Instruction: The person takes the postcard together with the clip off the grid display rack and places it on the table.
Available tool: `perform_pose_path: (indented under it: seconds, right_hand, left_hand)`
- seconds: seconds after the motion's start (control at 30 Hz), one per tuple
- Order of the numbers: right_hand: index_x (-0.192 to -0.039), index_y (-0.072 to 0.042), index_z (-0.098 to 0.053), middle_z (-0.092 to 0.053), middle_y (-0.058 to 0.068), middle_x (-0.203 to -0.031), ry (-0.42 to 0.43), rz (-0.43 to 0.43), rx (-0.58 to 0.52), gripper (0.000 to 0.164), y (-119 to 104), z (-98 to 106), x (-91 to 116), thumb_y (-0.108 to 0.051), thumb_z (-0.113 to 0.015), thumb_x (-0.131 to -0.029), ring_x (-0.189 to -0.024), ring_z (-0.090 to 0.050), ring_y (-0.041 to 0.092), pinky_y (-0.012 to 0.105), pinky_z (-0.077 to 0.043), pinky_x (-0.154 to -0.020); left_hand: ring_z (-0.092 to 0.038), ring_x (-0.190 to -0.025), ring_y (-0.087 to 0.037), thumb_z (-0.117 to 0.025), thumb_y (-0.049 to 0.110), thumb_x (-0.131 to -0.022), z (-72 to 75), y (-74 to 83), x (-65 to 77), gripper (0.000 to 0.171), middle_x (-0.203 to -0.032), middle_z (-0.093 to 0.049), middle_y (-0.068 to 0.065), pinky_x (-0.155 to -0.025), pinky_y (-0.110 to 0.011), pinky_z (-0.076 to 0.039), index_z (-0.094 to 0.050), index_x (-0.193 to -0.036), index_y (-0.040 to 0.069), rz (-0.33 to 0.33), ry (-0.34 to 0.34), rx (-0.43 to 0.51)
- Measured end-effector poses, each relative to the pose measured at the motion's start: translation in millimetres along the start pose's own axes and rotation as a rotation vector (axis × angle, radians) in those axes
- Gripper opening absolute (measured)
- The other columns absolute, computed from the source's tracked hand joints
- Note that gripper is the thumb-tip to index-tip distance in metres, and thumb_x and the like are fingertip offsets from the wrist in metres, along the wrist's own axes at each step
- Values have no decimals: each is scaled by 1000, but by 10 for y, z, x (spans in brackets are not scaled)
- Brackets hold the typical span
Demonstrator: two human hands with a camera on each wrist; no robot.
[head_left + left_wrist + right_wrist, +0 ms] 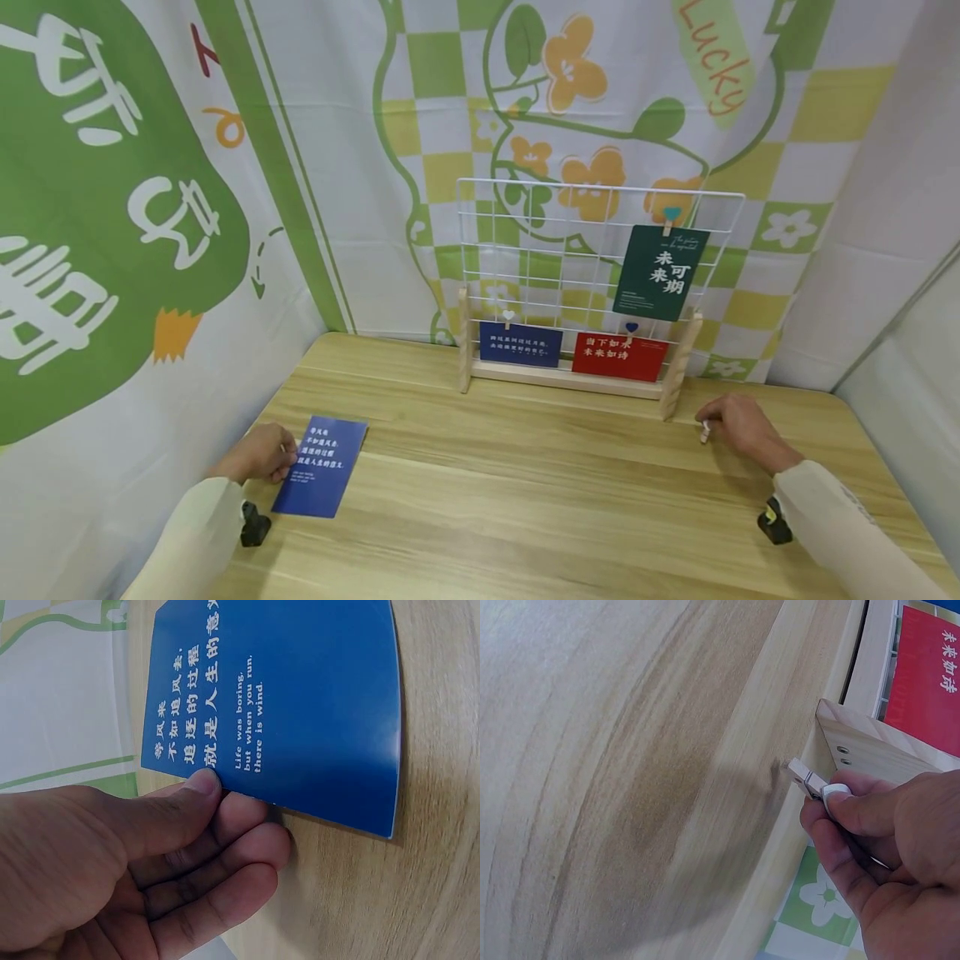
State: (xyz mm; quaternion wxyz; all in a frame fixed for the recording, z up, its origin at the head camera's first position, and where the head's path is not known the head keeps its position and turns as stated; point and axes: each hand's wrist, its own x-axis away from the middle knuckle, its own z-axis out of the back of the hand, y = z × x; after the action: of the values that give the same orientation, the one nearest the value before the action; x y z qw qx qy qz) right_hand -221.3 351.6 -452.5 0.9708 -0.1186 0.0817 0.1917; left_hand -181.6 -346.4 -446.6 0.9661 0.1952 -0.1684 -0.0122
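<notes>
A blue card (322,467) with white lettering is pinched at its edge between the thumb and fingers of my left hand (264,452). In the left wrist view the thumb lies on the face of the card (315,697). Beyond the right post of the rack, my right hand (742,429) pinches a small wooden clothespin (808,778) with a white decoration at its end. The right wrist view shows the clothespin's tip pointing away from the fingers, just above the table.
A white wire grid rack (540,250) on wooden posts stands at the back of the wooden table (480,492). Clipped on it are a green card (648,287), a red card (637,367) and a small blue card (517,354). A patterned curtain (337,167) hangs behind.
</notes>
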Motion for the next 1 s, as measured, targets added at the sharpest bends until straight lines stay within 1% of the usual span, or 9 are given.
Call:
perform_pose_path:
  seconds: [0.2,0.3,0.5,0.53,0.67,0.73,0.9,1.0]
  right_hand:
    - [-79,-5,-72,-71,12,-82,4,5,-7,13,16,-32,9,4,-67,-71,-80,-66,32,44,-51,-70]
    - [-79,-5,-73,-72,11,-81,15,-1,-8,14,12,-42,19,4,-67,-71,-80,-66,31,44,-51,-71]
    - [-80,-4,-73,-71,12,-82,26,-4,-12,13,1,-42,22,5,-66,-71,-81,-66,33,46,-51,-72]
    - [-80,-3,-73,-71,12,-82,23,-5,-14,13,-4,-39,23,4,-66,-72,-82,-65,34,46,-51,-73]
    - [-82,-3,-72,-71,12,-83,12,-10,-10,13,-8,-35,17,4,-66,-73,-84,-65,34,47,-51,-74]
    - [-83,-3,-73,-71,13,-84,7,-17,-10,13,-9,-37,18,4,-65,-74,-84,-66,34,47,-51,-74]
    - [-84,-1,-72,-71,14,-83,-12,-41,-21,14,-2,-43,15,4,-63,-75,-82,-66,34,46,-51,-71]
    - [-84,-1,-72,-71,15,-83,-18,-49,-20,14,3,-43,13,4,-63,-75,-82,-66,34,46,-51,-71]
  left_hand:
    - [-53,-52,-11,-55,-2,-85,8,5,12,14,-56,-57,-2,-50,-23,-46,-61,-73,1,17,3,-9]
    - [-52,-51,-10,-55,-2,-85,6,4,20,16,-56,-57,-2,-50,-22,-45,-61,-71,1,9,3,-27]
    - [-52,-52,-11,-55,-2,-86,0,15,48,17,-56,-56,-2,-49,-23,-45,-62,-70,0,18,8,-11]
    - [-53,-52,-11,-56,-2,-85,-1,15,52,17,-55,-56,-2,-49,-23,-46,-62,-69,0,15,11,-12]
    - [-54,-49,-11,-57,-2,-83,-3,5,61,18,-53,-57,-2,-48,-23,-45,-61,-66,0,-34,27,-45]
    - [-54,-49,-11,-57,-2,-83,-1,1,58,18,-53,-57,-1,-48,-23,-45,-61,-66,1,-40,24,-54]
    - [-53,-52,-11,-57,-2,-84,13,-3,35,17,-54,-56,-1,-49,-23,-45,-63,-68,1,-12,3,-80]
    - [-53,-52,-11,-57,-1,-84,26,-1,29,17,-55,-57,-2,-49,-23,-45,-64,-68,1,-15,1,-98]
